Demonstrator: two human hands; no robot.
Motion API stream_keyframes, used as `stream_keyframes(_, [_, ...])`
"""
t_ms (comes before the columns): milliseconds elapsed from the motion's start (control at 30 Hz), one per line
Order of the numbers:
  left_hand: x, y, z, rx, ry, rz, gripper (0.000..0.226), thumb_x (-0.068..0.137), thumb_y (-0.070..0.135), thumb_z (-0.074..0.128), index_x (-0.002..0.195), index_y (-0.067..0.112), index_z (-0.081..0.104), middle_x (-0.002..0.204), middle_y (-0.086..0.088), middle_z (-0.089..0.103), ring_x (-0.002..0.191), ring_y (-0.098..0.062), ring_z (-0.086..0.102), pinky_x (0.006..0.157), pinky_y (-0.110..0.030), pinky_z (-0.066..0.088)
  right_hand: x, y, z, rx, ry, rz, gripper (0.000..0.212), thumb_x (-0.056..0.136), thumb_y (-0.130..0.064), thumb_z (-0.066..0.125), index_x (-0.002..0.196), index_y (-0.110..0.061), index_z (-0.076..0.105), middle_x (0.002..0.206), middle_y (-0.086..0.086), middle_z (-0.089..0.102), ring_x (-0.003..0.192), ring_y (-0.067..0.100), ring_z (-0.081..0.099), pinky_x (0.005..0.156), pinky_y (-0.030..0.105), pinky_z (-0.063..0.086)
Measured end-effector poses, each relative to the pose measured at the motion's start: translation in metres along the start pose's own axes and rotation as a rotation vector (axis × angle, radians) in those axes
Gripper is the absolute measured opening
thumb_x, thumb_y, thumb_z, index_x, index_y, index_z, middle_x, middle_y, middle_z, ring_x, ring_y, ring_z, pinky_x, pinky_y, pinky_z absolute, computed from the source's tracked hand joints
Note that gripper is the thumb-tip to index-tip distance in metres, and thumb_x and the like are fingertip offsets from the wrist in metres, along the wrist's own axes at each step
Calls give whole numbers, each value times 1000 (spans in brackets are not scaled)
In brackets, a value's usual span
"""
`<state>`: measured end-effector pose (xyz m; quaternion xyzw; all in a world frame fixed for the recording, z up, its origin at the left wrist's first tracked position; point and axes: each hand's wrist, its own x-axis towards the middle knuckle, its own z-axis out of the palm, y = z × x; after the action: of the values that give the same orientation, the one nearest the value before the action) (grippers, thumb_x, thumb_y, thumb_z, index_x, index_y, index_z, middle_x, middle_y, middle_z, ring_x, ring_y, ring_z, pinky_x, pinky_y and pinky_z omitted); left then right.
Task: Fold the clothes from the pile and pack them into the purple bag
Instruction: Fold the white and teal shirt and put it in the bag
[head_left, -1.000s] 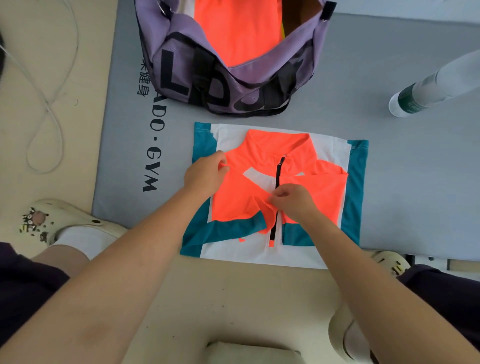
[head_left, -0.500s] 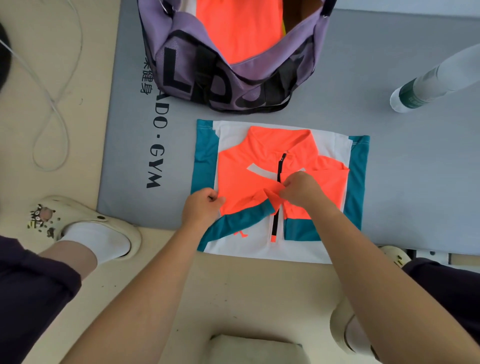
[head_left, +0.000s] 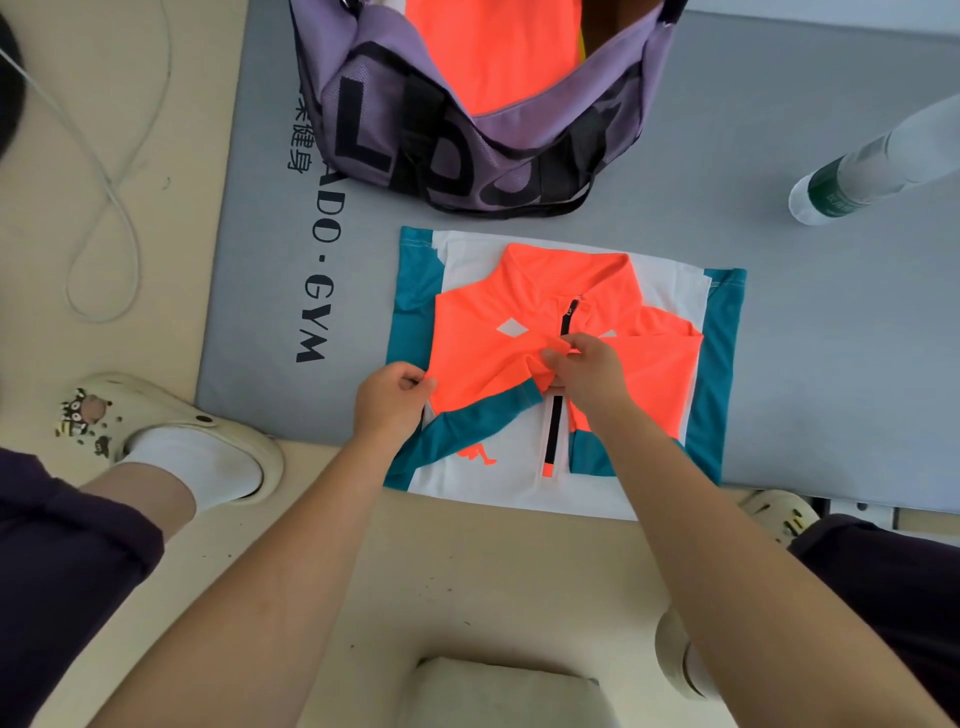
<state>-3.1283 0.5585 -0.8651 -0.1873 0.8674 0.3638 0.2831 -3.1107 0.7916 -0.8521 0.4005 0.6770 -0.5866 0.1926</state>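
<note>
- Below, seen from a head camera: neon-orange, white and teal zip-neck sports top (head_left: 524, 358), partly folded, flat on a grey gym mat (head_left: 831, 374), near hem overhanging onto beige floor.
- Left hand (head_left: 389, 405) pinching the top's left orange edge, likely pinning it flat.
- Right hand (head_left: 584, 369) curled round bunched sleeve fabric by the black zip, apparently tucking it inward.
- Open purple fabric bag (head_left: 467, 135) just beyond the top, orange clothing already inside.
- Clear plastic bottle (head_left: 878, 166) well apart, far right; bare mat between.
</note>
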Motion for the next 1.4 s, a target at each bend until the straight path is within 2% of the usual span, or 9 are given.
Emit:
stream_keyframes(100, [-5, 0, 1, 40, 90, 52, 22, 84, 32, 72, 74, 21, 55, 70, 9, 57, 68, -12, 57, 60, -26, 43, 5, -1, -3, -201, 96, -101, 6, 87, -16, 69, 89, -12, 64, 79, 16, 67, 74, 32, 66, 76, 46, 56])
stream_keyframes(233, [-18, 0, 7, 204, -42, 126, 36, 75, 48, 76, 64, 23, 53, 61, 10, 54, 57, -6, 51, 51, -28, 37, -3, -3, -4, -204, 319, -238, 26, 82, -33, 74, 82, -19, 53, 73, -6, 59, 64, 8, 56, 56, 14, 40])
stream_keyframes(300, [-21, -4, 6, 302, -73, 121, 36, 74, 49, 76, 65, 23, 52, 62, 11, 55, 58, -5, 51, 51, -26, 32, -12, 3, -2, -298, 329, -239, 33, 82, -39, 73, 76, -15, 52, 66, -8, 54, 60, 6, 52, 54, 19, 39])
stream_keyframes(367, [-23, -10, 4, 318, -62, 99, 33, 74, 46, 76, 68, 22, 55, 63, 11, 57, 60, -6, 53, 52, -26, 34, -21, 9, 3, -369, 211, -133, 39, 80, -46, 73, 78, -11, 58, 69, -1, 62, 64, 17, 60, 59, 32, 48])
stream_keyframes(467, [-25, -16, 3, 299, -90, 74, 25, 76, 40, 78, 73, 23, 60, 66, 12, 58, 62, -5, 55, 53, -25, 37, -28, 20, 12, -284, 63, -39, 31, 82, -38, 75, 88, -9, 63, 81, 3, 66, 60, 13, 63, 57, 23, 47])
stream_keyframes(667, [-20, -18, -5, 231, -164, 80, 16, 81, 32, 77, 71, 26, 64, 65, 13, 58, 61, -6, 53, 55, -25, 38, -36, 29, 1, -326, -167, -32, 36, 84, -27, 73, 64, -10, 48, 57, -2, 29, 49, 11, 26, 48, 24, 23])
stream_keyframes(900, [-6, -17, -22, 261, -275, 78, 16, 75, 27, 82, 71, 24, 67, 71, 8, 64, 68, -12, 60, 58, -24, 43, -42, 24, -21, -736, -479, 196, 30, 89, -26, 61, 65, -9, 64, 52, 0, 50, 33, 13, 40, 40, 19, 33])
stream_keyframes(1233, [-2, 14, -6, 176, 25, 83, 37, 84, 53, 66, 104, 23, 57, 83, 5, 59, 77, -17, 60, 74, -36, 51, -32, 24, 4, -381, 141, -90, 30, 90, -32, 64, 113, -15, 53, 73, 0, 61, 63, 22, 61, 56, 33, 49])
stream_keyframes(1400, [19, 35, 0, 241, 21, 142, 28, 85, 43, 67, 96, 21, 55, 80, 6, 57, 77, -21, 58, 70, -36, 49, -13, 13, 6, -399, 97, -232, 37, 92, -23, 58, 127, -31, 47, 65, -4, 49, 61, 17, 53, 57, 33, 45])
